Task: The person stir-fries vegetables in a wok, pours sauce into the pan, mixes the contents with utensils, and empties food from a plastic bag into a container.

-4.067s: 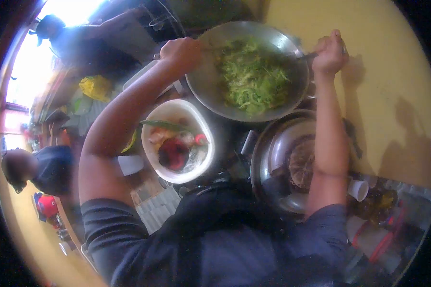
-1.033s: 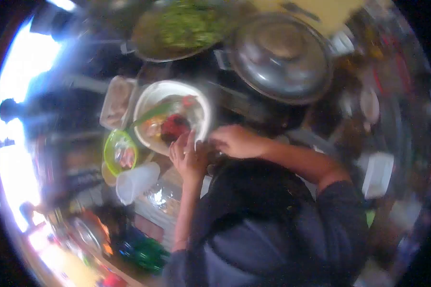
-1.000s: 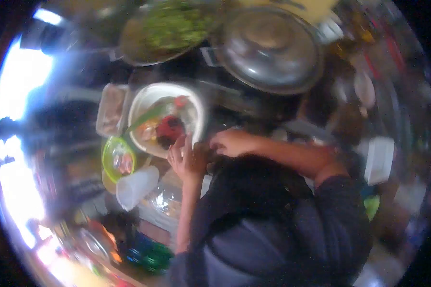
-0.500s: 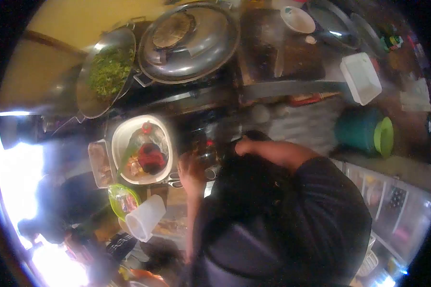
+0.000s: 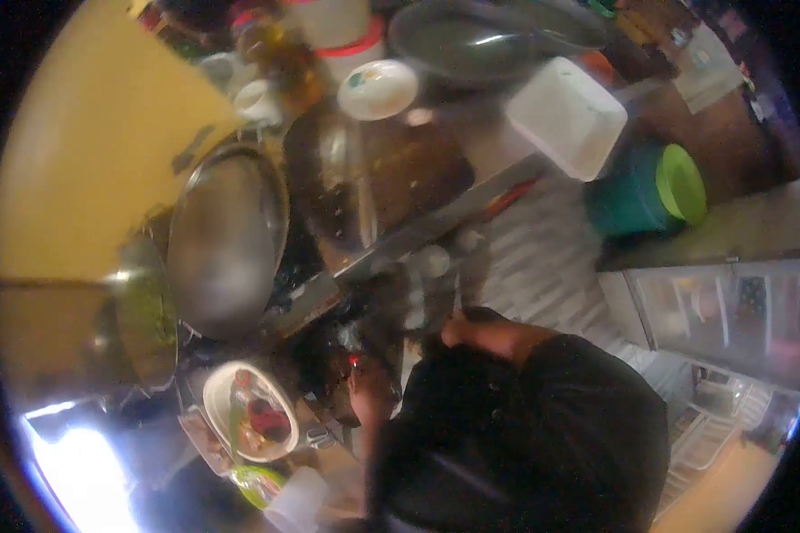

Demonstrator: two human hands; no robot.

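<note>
My left hand [image 5: 371, 391] is low in the middle, at the dark clutter in front of my body. A small red-topped object [image 5: 356, 360] lies right at its fingertips; blur hides whether the fingers grip it. My right hand [image 5: 456, 329] is closed beside my dark shirt [image 5: 516, 426], and a thin pale thing seems to rise from it, too blurred to name. Left of my left hand stands a cream basin [image 5: 211, 400] with a red item, something green and plastic-wrapped food. Scissors [image 5: 320, 437] lie between that basin and my left forearm.
A large lidded pot [image 5: 227, 240] and a pan of greens [image 5: 142, 311] stand at the left. Beyond are a dark board [image 5: 400, 178], a white bowl [image 5: 378, 91] and a white tub [image 5: 567, 120]. A teal bucket [image 5: 631, 204] with a lime rim sits at the right.
The view has swung to the right, so the pot and basin now sit lower and further left. My left hand is closer to the red-topped object. My right hand stays closed.
</note>
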